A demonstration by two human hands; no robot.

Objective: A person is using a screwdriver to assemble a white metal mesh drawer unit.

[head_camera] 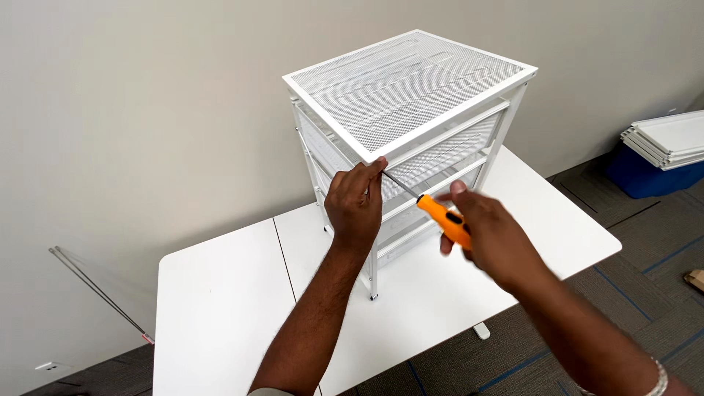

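**Screwdriver at cart corner**

Left hand [357, 207] pinches the cart [411, 95] top's front corner. Right hand [490, 236], blurred, grips the screwdriver [440, 215] handle, tip apparently there. Cart stands mid-table [220, 308]; probably light, stiff; hold by frame, not mesh.

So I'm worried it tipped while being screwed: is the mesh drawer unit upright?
Upright: the white mesh drawer unit stands on its legs on the white table, top panel level.

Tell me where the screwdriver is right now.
In the head view the screwdriver is in the right hand, centre frame, its tip at the front corner of the white mesh drawer cart, beside the left hand.
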